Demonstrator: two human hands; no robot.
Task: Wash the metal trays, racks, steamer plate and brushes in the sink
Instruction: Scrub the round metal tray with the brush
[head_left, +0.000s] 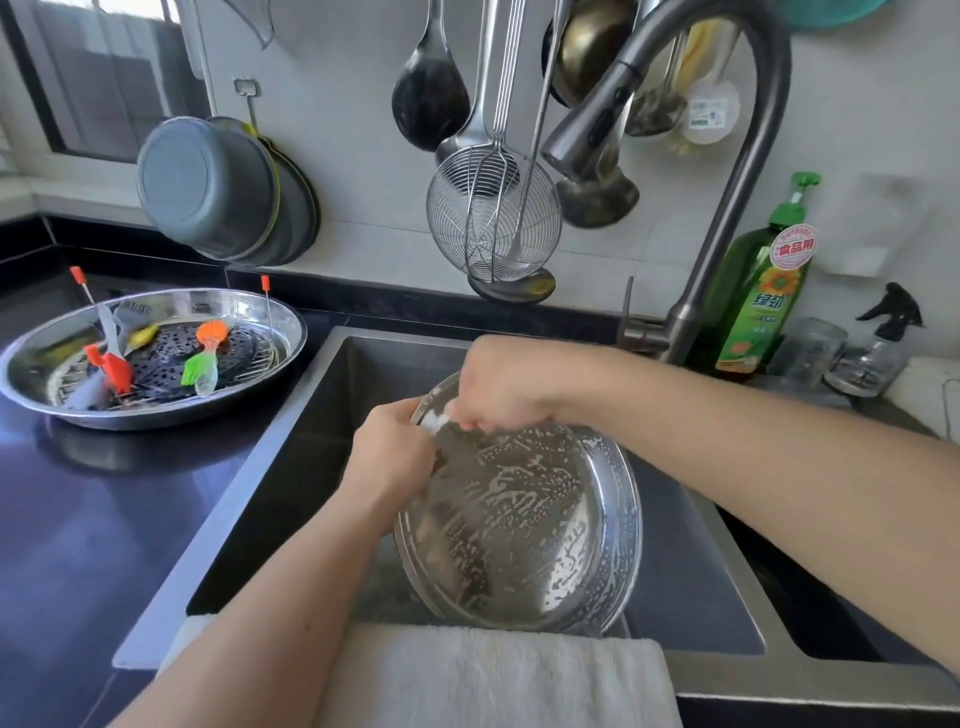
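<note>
A round metal tray (524, 530), streaked with soap foam, stands tilted in the dark sink (311, 467). My left hand (392, 452) grips its upper left rim. My right hand (498, 384) is curled at the tray's top edge and pinches something pale, a cloth or sponge, mostly hidden. On the counter to the left, a second large metal tray (260, 312) holds a perforated steamer plate (166, 358), a wire rack (267, 332) with orange-tipped legs, and several silicone brushes (205, 358) in orange, green and yellow.
The grey faucet (691, 171) arches over the sink from the right. A green dish soap bottle (758, 291) and a spray bottle (878, 343) stand behind it. Ladles, a wire skimmer (493, 218) and pots hang on the wall. A white towel (498, 675) drapes over the sink's front edge.
</note>
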